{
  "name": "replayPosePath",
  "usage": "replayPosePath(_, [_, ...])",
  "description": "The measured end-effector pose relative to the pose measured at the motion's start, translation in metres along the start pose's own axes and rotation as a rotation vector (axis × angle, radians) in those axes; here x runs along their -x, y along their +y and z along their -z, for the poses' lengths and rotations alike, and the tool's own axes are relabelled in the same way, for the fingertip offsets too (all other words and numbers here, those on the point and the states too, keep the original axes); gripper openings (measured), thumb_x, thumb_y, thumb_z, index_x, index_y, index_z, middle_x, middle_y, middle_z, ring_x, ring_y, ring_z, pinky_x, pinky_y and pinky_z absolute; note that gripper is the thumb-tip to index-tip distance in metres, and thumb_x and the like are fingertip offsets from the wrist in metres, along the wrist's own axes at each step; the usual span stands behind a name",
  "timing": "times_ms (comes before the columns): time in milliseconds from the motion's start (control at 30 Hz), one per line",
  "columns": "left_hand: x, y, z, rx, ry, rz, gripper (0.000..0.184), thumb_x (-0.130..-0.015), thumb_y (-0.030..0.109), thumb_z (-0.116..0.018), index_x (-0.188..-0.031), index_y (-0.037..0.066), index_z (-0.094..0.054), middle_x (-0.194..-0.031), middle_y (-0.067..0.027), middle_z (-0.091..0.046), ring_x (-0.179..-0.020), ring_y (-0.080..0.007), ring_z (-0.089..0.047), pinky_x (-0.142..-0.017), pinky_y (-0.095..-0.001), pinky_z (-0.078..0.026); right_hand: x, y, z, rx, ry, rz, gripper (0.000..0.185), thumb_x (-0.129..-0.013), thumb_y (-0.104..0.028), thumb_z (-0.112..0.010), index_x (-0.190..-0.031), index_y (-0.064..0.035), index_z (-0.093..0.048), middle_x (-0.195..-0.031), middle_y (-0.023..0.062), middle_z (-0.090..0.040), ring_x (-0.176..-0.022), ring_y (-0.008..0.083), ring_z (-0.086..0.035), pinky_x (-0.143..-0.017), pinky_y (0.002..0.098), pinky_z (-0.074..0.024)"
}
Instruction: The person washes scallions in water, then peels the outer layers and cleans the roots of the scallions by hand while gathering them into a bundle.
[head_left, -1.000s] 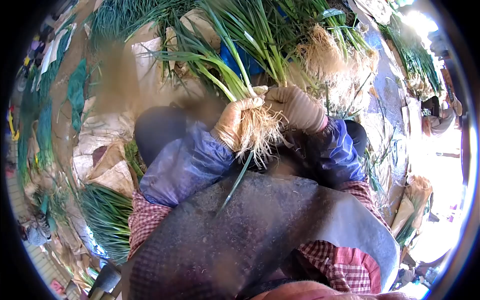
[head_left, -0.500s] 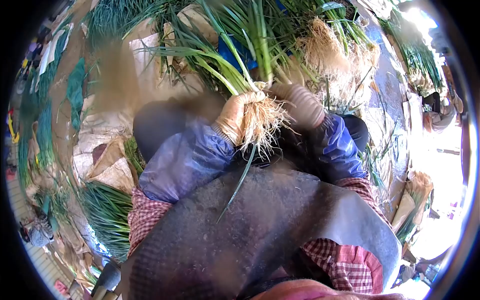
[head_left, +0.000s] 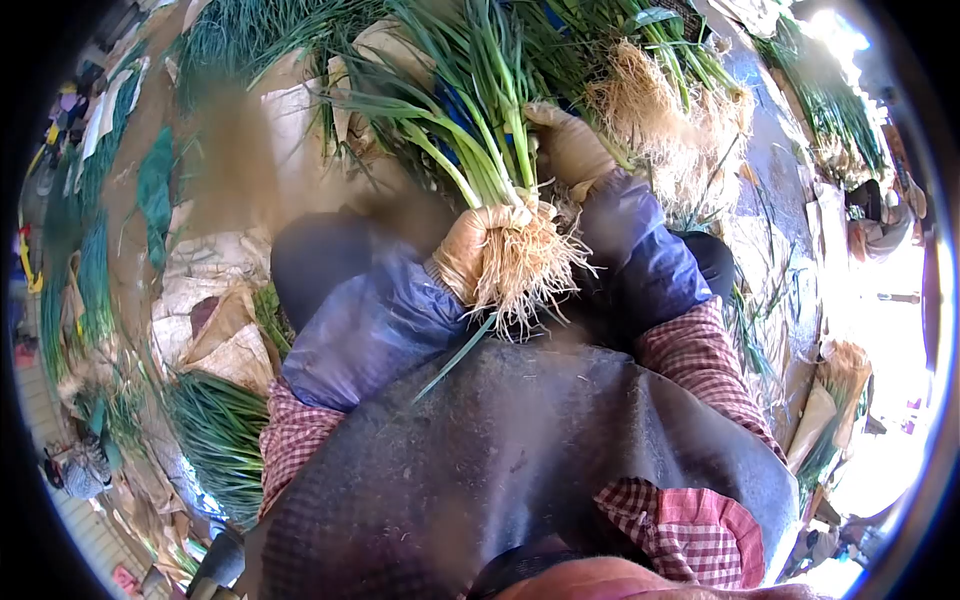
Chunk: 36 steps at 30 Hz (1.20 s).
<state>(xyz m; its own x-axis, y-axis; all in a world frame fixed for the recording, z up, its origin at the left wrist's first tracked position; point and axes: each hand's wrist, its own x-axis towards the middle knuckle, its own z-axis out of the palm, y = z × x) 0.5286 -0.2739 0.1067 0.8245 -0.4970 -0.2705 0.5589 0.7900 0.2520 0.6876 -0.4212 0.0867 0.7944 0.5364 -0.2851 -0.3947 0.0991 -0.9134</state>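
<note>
My left hand [head_left: 465, 250], in a pale, soiled glove, is closed around the lower stems of a bunch of green onions [head_left: 490, 165]. The bunch's stringy roots [head_left: 530, 262] hang over my apron, and its leaves point away from me. A single loose green leaf [head_left: 455, 358] trails below the roots. My right hand [head_left: 572, 148], also gloved, is just right of the stems. Its fingers reach toward them, apart from the thumb, and I see nothing held in it. Whether the fingertips touch the stems is unclear.
More green onions with roots [head_left: 650, 100] lie ahead on the right. Other heaps of green onions [head_left: 215, 435] lie at the left, near pale sacking [head_left: 215, 270]. A dark apron [head_left: 520, 430] covers my lap. Another person [head_left: 885, 235] is at the far right.
My right hand has moved up and away from the root end, its fingers opening beside the stems. The bunch in my left hand looks fuller and stands straighter.
</note>
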Motion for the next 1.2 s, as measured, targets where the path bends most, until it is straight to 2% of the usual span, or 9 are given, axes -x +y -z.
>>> replayPosePath(100, [0.002, 0.006, 0.004, 0.099, -0.075, -0.022, 0.032, -0.077, 0.006, -0.058, -0.108, -0.001, -0.053, -0.104, -0.0173, -0.057, -0.095, -0.0269, -0.057, -0.087, -0.0415, -0.049, 0.009, -0.002, 0.016, 1.026, 0.001, 0.720, 0.020, -0.083, -0.021, -0.061, -0.098, -0.0075, -0.059, -0.087, 0.0044, -0.063, -0.078, 0.0143, -0.060, -0.072, 0.0301, -0.0503])
replayPosePath(167, [0.001, 0.007, 0.004, 0.111, -0.072, -0.060, 0.030, -0.077, 0.007, -0.059, -0.106, 0.000, -0.054, -0.099, -0.0151, -0.058, -0.090, -0.0254, -0.059, -0.083, -0.0404, -0.050, 0.056, -0.035, -0.010, -0.531, 0.011, 0.201, 0.017, -0.083, -0.008, -0.058, -0.099, -0.0023, -0.056, -0.093, 0.0093, -0.061, -0.071, 0.0140, -0.057, -0.051, 0.0221, -0.0486])
replayPosePath(333, [0.004, 0.010, 0.003, 0.053, -0.040, -0.039, 0.031, -0.077, 0.009, -0.059, -0.106, -0.001, -0.054, -0.098, -0.0148, -0.058, -0.086, -0.0245, -0.059, -0.079, -0.0385, -0.052, 0.081, -0.038, 0.006, -0.468, 0.160, 0.514, 0.018, -0.088, -0.014, -0.055, -0.099, -0.0009, -0.057, -0.092, 0.0139, -0.063, -0.065, 0.0181, -0.059, -0.051, 0.0265, -0.0481])
replayPosePath(500, [-0.010, 0.004, 0.015, -0.184, -0.036, -0.097, 0.031, -0.075, 0.002, -0.057, -0.106, -0.002, -0.054, -0.092, -0.0146, -0.060, -0.081, -0.0240, -0.061, -0.077, -0.0357, -0.052, 0.053, -0.002, 0.001, -0.292, 0.146, 0.163, 0.049, -0.088, -0.052, -0.051, -0.113, -0.0093, -0.050, -0.093, 0.0134, -0.063, -0.055, 0.0125, -0.053, -0.048, 0.0256, -0.0440])
replayPosePath(600, [-0.008, 0.001, -0.001, -0.255, 0.047, -0.071, 0.031, -0.074, -0.003, -0.057, -0.105, -0.001, -0.054, -0.098, -0.0175, -0.060, -0.089, -0.0277, -0.061, -0.082, -0.0397, -0.051, 0.057, 0.005, -0.030, 0.170, 0.243, -0.070, 0.053, -0.086, -0.051, -0.053, -0.116, -0.0072, -0.053, -0.086, 0.0092, -0.065, -0.058, 0.0126, -0.058, -0.048, 0.0268, -0.0461])
replayPosePath(700, [-0.001, -0.003, -0.011, -0.021, -0.048, 0.021, 0.032, -0.075, -0.002, -0.058, -0.106, 0.002, -0.054, -0.109, -0.0209, -0.058, -0.100, -0.0313, -0.058, -0.089, -0.0441, -0.048, 0.051, 0.002, -0.021, 0.003, 0.086, 0.101, 0.033, -0.088, -0.029, -0.056, -0.094, 0.0019, -0.064, -0.071, 0.0093, -0.064, -0.060, 0.0170, -0.061, -0.058, 0.0258, -0.0500])
replayPosePath(833, [0.001, -0.005, -0.008, 0.022, -0.099, -0.003, 0.031, -0.075, -0.002, -0.059, -0.105, 0.003, -0.055, -0.115, -0.0236, -0.055, -0.108, -0.0338, -0.055, -0.093, -0.0470, -0.047, 0.058, -0.014, -0.023, -0.162, 0.200, 0.088, 0.030, -0.086, -0.028, -0.057, -0.093, 0.0006, -0.064, -0.070, 0.0078, -0.063, -0.055, 0.0161, -0.059, -0.048, 0.0243, -0.0485])
replayPosePath(1033, [-0.001, -0.009, -0.005, -0.295, 0.042, -0.061, 0.025, -0.072, -0.006, -0.057, -0.097, -0.003, -0.056, -0.085, -0.0126, -0.060, -0.077, -0.0240, -0.062, -0.074, -0.0351, -0.053, 0.062, -0.033, -0.025, 0.516, 0.365, -0.164, 0.028, -0.088, -0.028, -0.058, -0.095, -0.0014, -0.060, -0.064, 0.0031, -0.057, -0.048, 0.0089, -0.050, -0.043, 0.0207, -0.0394])
replayPosePath(1200, [-0.001, -0.005, -0.004, -0.341, 0.053, -0.079, 0.025, -0.072, -0.006, -0.057, -0.096, -0.003, -0.056, -0.083, -0.0113, -0.059, -0.075, -0.0227, -0.061, -0.071, -0.0338, -0.054, 0.055, -0.016, -0.011, 0.516, 0.343, 0.093, 0.021, -0.089, -0.018, -0.056, -0.102, -0.0008, -0.059, -0.075, 0.0069, -0.063, -0.053, 0.0124, -0.058, -0.047, 0.0229, -0.0494])
